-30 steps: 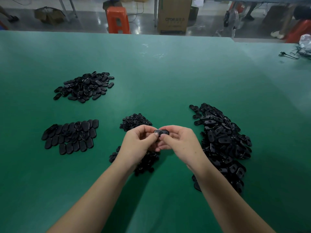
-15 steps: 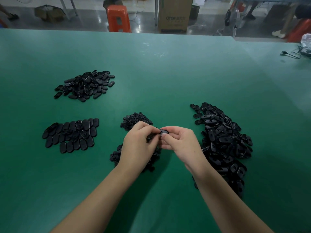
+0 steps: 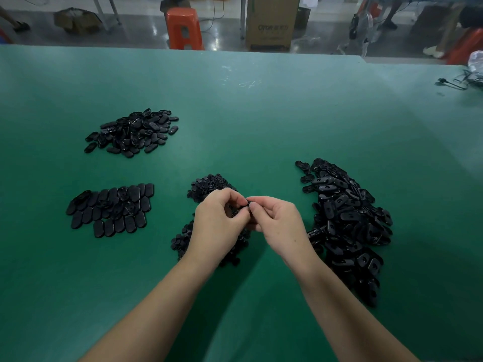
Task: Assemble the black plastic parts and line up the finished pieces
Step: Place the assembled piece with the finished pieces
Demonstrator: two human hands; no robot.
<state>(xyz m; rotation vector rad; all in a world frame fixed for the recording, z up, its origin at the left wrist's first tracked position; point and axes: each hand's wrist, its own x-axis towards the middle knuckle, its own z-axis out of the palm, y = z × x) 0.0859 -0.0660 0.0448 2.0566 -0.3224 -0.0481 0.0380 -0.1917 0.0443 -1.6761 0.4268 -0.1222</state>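
My left hand (image 3: pixel 220 223) and my right hand (image 3: pixel 278 223) meet over the middle of the green table (image 3: pixel 261 121). Between their fingertips they pinch one small black plastic part (image 3: pixel 247 204), mostly hidden by the fingers. Under the hands lie two heaps of small round black pieces (image 3: pixel 206 185). A large heap of black oval plates (image 3: pixel 345 220) lies to the right. On the left, finished pieces (image 3: pixel 112 209) are laid flat in rows. Farther back left sits another loose pile of black ovals (image 3: pixel 133 131).
The table's far edge runs across the top. Beyond it stand an orange stool (image 3: pixel 184 27) and a cardboard box (image 3: pixel 270 22) on the floor. A black cable (image 3: pixel 452 83) and a plastic bag (image 3: pixel 475 61) lie at the far right of the table.
Both hands shifted slightly left and lower over the small-piece heaps. The held part, plainly visible a second ago, is now almost covered by the fingertips.
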